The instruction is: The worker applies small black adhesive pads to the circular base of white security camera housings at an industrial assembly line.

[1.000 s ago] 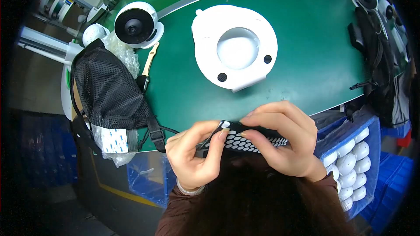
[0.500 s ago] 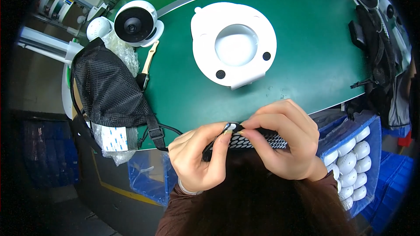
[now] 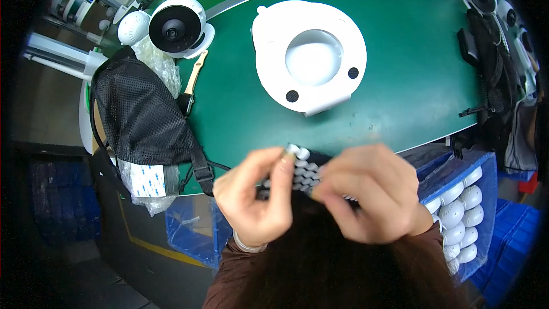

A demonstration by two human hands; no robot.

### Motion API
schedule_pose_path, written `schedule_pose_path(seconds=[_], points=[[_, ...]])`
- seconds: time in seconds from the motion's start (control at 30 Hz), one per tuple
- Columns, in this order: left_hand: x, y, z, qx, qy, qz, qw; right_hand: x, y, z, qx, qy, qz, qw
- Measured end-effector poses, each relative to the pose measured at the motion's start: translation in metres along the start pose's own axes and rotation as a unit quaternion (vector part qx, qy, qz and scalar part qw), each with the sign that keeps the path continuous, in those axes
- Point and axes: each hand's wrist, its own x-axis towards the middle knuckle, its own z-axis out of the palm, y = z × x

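Near the bench's front edge I hold a flexible black sheet of round stickers (image 3: 305,173), with rows of pale round spots on its face. My left hand (image 3: 254,197) pinches its upper left corner between thumb and forefinger. At its right side my right hand (image 3: 372,194) has fingers closed on it, blurred by motion; its fingertips hide part of the sheet. Beyond my hands lies a white round device base (image 3: 269,60) with a central opening. Two black textured round pads (image 3: 292,96) sit on its near side, apart from my hands.
At the left are a black mesh bag (image 3: 140,109), a white camera-like device (image 3: 200,14), a brush (image 3: 197,71) and bubble wrap (image 3: 166,71). Black straps and bags (image 3: 494,68) line the right edge. Below right, a blue lined bin (image 3: 485,217) holds several white domed parts.
The sheet has turned so more of its spotted face shows between my hands. My left hand has shifted slightly left, and my right hand has moved a little lower.
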Motion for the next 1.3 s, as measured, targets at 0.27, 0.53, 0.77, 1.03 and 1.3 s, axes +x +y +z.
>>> schedule_pose_path(seconds=[0.27, 0.53, 0.77, 1.03, 1.3], points=[[0.023, -0.018, 0.007, -0.139, -0.04, 0.052, 0.988, 0.063, 0.052, -0.029, 0.118, 0.059, 0.216, 0.967], [0.031, -0.021, 0.009, -0.157, -0.038, 0.068, 0.984, 0.074, 0.056, -0.028, 0.081, -0.016, 0.233, 0.969], [0.033, -0.023, 0.008, -0.156, -0.042, 0.079, 0.984, 0.074, 0.059, -0.026, 0.044, -0.025, 0.223, 0.974], [0.024, -0.018, 0.006, -0.184, -0.034, 0.038, 0.982, 0.069, 0.061, -0.031, -0.038, 0.077, 0.19, 0.978], [0.008, -0.009, -0.01, -0.134, -0.025, -0.03, 0.99, 0.012, 0.014, -0.005, 0.072, -0.102, 0.131, 0.984]])
